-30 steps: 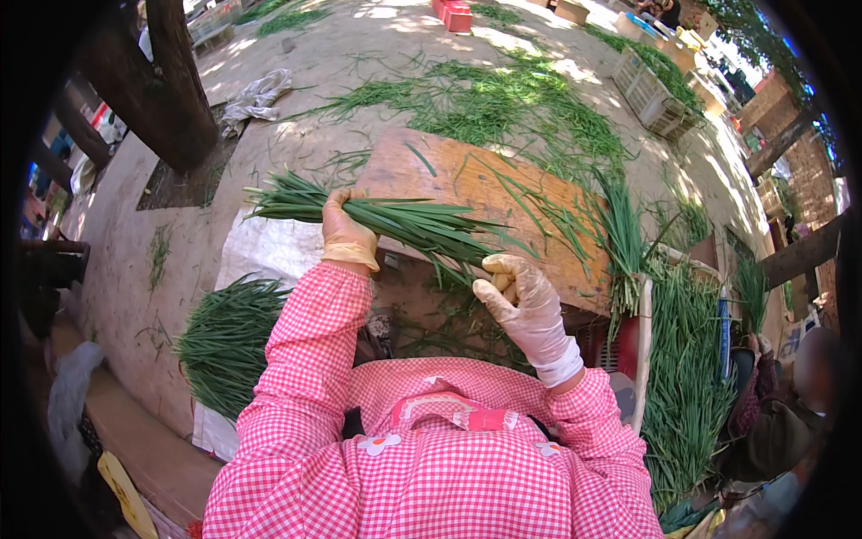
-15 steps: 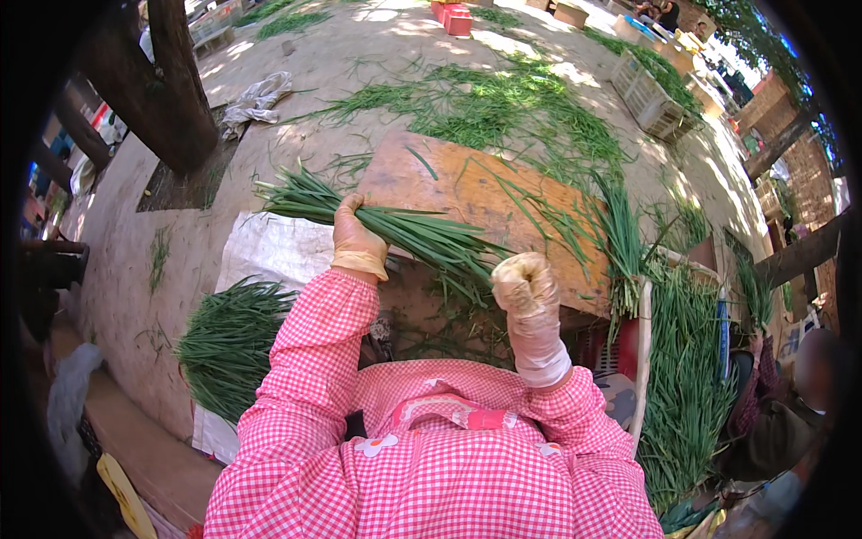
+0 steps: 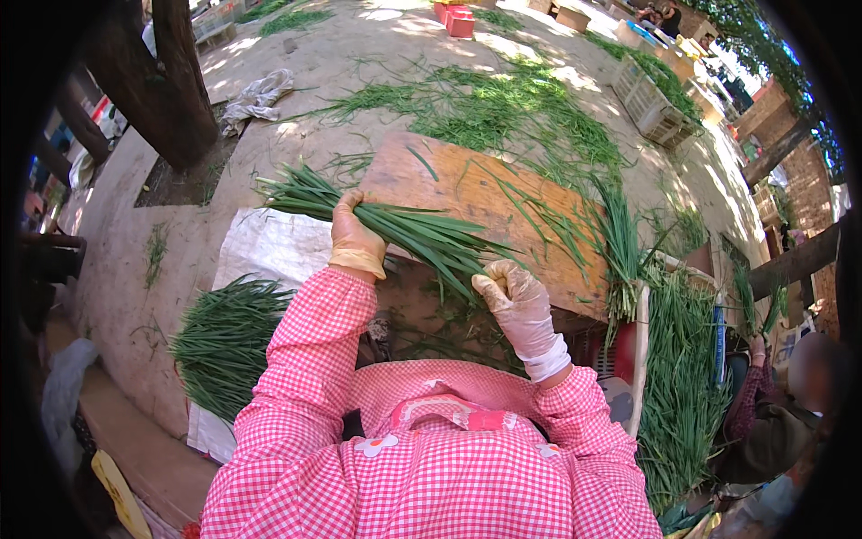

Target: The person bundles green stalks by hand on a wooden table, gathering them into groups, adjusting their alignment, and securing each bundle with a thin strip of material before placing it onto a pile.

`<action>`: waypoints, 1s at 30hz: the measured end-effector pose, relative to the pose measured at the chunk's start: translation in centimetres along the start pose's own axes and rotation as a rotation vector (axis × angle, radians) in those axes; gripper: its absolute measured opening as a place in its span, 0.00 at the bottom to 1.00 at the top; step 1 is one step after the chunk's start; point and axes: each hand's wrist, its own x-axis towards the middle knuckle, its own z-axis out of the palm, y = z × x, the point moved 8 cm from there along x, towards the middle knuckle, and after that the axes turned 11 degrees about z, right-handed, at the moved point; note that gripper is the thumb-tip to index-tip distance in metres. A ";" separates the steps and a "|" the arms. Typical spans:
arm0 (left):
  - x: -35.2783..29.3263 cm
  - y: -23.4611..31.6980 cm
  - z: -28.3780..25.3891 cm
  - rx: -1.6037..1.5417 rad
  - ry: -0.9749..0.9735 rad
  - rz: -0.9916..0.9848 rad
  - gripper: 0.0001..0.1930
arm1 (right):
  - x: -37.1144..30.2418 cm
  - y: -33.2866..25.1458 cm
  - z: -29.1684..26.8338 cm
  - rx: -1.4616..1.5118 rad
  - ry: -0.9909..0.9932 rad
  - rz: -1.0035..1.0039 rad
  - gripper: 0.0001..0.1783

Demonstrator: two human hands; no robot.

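Note:
A bunch of garlic chives [image 3: 417,229] is held across the near edge of a worn wooden board [image 3: 431,175], its pale cut ends pointing left. My left hand [image 3: 355,235], in a thin glove, is closed around the bunch near those ends. At the leaf tips on the right is my gloved right hand [image 3: 516,304], its fingers curled and thumb pressed in. Whatever lies between those fingertips is hidden. Loose leaves [image 3: 548,216] and another bundle of chives [image 3: 620,238] lie on the board's right side.
A chive pile [image 3: 224,341] rests on white sheeting [image 3: 274,242] at left. More chives [image 3: 682,377] fill a container at right, beside another person [image 3: 763,431]. Scattered leaves [image 3: 503,108] cover ground beyond the board. A tree trunk [image 3: 171,108] and a crate [image 3: 646,103] stand farther off.
My right hand has turned from an upright fist to a tilted pinch, moving slightly left and down against the leaf tips. My left hand keeps its hold on the bunch.

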 end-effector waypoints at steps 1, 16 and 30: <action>0.0 0.0 0.1 0.013 -0.026 -0.002 0.07 | -0.1 -0.5 0.3 -0.053 -0.024 -0.128 0.08; 2.0 1.3 -0.4 -0.042 -0.105 0.034 0.07 | -1.0 4.6 -6.5 0.276 -0.107 0.207 0.21; 3.3 1.2 -2.0 -0.051 -0.053 0.053 0.05 | -1.7 -1.3 -5.8 0.179 0.087 -0.047 0.06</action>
